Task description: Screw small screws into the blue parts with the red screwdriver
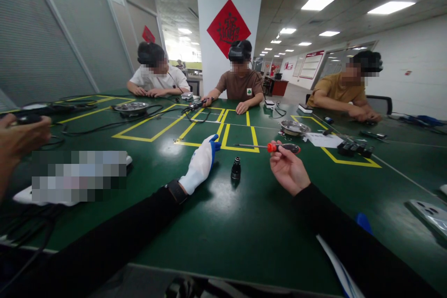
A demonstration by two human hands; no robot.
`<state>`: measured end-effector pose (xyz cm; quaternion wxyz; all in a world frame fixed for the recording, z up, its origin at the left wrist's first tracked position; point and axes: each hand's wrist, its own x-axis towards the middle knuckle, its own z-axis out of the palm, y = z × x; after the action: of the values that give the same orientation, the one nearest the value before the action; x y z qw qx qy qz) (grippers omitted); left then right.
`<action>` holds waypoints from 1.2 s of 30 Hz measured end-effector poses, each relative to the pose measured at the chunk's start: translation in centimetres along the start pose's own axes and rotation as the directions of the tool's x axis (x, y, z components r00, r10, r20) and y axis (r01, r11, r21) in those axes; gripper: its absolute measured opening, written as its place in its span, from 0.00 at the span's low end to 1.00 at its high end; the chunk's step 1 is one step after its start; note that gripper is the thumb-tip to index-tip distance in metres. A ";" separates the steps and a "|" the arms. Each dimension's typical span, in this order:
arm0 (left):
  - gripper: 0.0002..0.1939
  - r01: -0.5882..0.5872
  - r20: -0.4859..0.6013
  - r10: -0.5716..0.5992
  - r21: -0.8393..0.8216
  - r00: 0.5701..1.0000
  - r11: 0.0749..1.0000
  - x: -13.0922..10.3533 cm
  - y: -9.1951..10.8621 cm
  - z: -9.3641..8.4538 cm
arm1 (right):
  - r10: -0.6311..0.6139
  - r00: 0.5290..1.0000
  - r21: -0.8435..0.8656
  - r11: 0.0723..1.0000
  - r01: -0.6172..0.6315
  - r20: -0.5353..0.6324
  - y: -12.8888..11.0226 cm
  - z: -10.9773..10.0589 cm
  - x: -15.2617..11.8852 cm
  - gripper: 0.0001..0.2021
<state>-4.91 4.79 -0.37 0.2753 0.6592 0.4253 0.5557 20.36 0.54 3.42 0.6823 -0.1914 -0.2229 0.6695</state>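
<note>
A screwdriver with a red and black handle [293,148] is held level in my bare right hand [288,167], its fingers closed on the handle and its shaft pointing left. My left hand [201,164], in a white glove with blue on the palm side, rests near the table's middle with fingers stretched out and nothing visibly in it. Between my hands, closer to the left one, a small black cone-shaped part [236,169] stands upright on the green table [216,233].
Metal bowls stand at the left [131,108] and right [295,127]. Black blocks [354,148] and a paper [324,140] lie at the right, a phone [431,214] at the right edge. Cables cross the left side. Several people sit around the table.
</note>
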 end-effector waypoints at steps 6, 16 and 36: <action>0.40 -0.322 0.272 0.292 0.074 0.917 0.944 -1.9 2.5 0.0 | 0.085 0.995 -0.009 0.996 -0.084 0.052 -0.7 0.6 -0.3 0.08; 0.45 -0.195 0.512 0.077 0.180 0.855 0.964 -2.8 2.2 1.9 | 0.046 0.983 -0.274 0.962 0.005 0.179 0.8 2.0 -1.9 0.05; 0.29 -0.151 0.487 0.041 0.189 0.872 0.970 -2.6 2.2 1.8 | -0.068 0.790 -0.669 0.490 0.559 0.610 3.0 1.0 -3.5 0.09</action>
<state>-2.63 1.62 -0.27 0.2688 0.8231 0.3694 0.3373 17.32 -2.92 2.41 0.5405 -0.2585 -0.7118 0.3665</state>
